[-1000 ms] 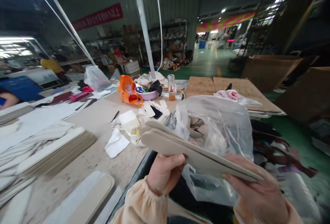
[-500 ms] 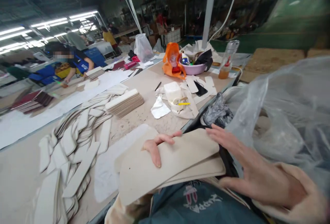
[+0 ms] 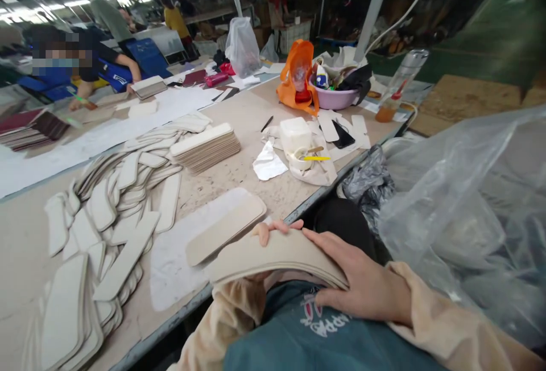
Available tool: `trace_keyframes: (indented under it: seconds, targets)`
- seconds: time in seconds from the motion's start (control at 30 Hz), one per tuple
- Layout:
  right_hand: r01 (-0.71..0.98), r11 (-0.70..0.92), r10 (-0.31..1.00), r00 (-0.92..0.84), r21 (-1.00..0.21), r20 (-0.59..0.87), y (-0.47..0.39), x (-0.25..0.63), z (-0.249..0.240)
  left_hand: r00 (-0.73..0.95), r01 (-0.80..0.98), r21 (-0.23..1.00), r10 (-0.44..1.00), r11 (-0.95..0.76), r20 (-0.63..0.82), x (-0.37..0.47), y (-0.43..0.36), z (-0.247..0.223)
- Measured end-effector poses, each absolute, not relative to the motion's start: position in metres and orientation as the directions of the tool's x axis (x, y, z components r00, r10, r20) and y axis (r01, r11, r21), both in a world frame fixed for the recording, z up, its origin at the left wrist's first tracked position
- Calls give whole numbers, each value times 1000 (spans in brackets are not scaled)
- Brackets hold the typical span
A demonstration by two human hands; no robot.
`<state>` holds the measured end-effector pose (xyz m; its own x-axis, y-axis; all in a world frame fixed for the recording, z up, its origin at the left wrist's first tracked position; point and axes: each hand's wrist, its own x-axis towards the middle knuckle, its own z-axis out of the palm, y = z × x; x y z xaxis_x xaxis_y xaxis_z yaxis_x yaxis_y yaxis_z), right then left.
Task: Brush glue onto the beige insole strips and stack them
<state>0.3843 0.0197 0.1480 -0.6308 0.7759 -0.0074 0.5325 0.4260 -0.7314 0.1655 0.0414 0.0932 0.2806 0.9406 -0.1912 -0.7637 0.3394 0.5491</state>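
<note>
A few thin beige panels with rounded corners (image 3: 273, 254) are held together over my lap, bowed upward in the middle. My left hand (image 3: 273, 230) is closed around them from beneath, its fingertips curling over the far edge; the rest of it is hidden. At their right end, my right hand (image 3: 362, 274) grips the panels, fingers along the far edge and thumb at the near side. Just beyond, more beige panels (image 3: 228, 226) lie on a white sheet (image 3: 170, 271) on the table.
A neat stack of pale strips (image 3: 207, 149) stands beside a loose heap of strips (image 3: 102, 206). Farther back are a white tub (image 3: 295, 133), a phone (image 3: 342, 135), an orange bag (image 3: 296, 75) and a lilac basin (image 3: 336, 98). Clear plastic sheeting (image 3: 469, 189) hangs at right. A co-worker (image 3: 106, 69) sits across.
My right hand has come from open beside the panels to holding their right end. The fanned panels are now evened up and bowed, and my left thumb no longer lies across the top.
</note>
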Motion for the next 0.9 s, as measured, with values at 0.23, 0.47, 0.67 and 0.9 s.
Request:
trace_keyframes:
  seconds: [0.23,0.47,0.67,0.9]
  targets:
    - [753,330,913,-407,-569,-10,19,373,121,356,-777,489,917,396,-177,185,28,99]
    - [741,373,887,-461,-558,-20,21,381,103,234,-797,483,923,363,-307,198,36,92]
    - [596,348,886,-460,-724,47,25,394,94,254,-825,412,905,387,-341,202,36,85]
    - [407,-77,989,-82,-910,-120,23,399,99,217,-804,423,868,418,-447,205,38,83]
